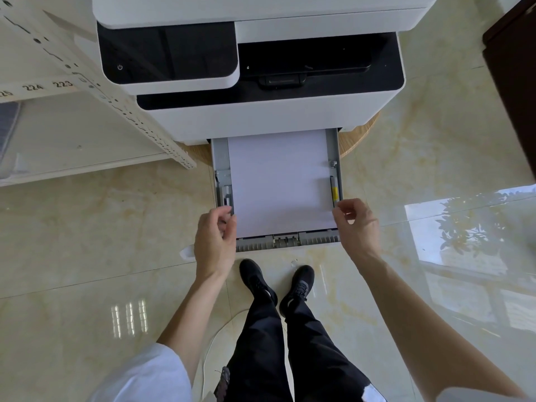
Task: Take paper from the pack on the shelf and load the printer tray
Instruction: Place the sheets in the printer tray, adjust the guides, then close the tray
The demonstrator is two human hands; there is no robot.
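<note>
A white printer [261, 111] stands on a round wooden stand, and its grey paper tray [287, 242] is pulled out toward me. A stack of white paper [281, 184] lies flat in the tray between the side guides. My left hand [216, 239] is at the tray's near left corner, fingers loosely curled, thumb by the paper's left edge. At the near right corner is my right hand [355, 221], fingers curled with their tips at the tray's right wall. Neither hand lifts anything. The paper pack is out of view.
A white metal shelf [87, 134] with numbered labels stands to the left, its slanted post reaching close to the tray's left side. My two black shoes [275, 285] are right below the tray's front on the glossy tiled floor. Dark furniture [513, 82] stands at the right edge.
</note>
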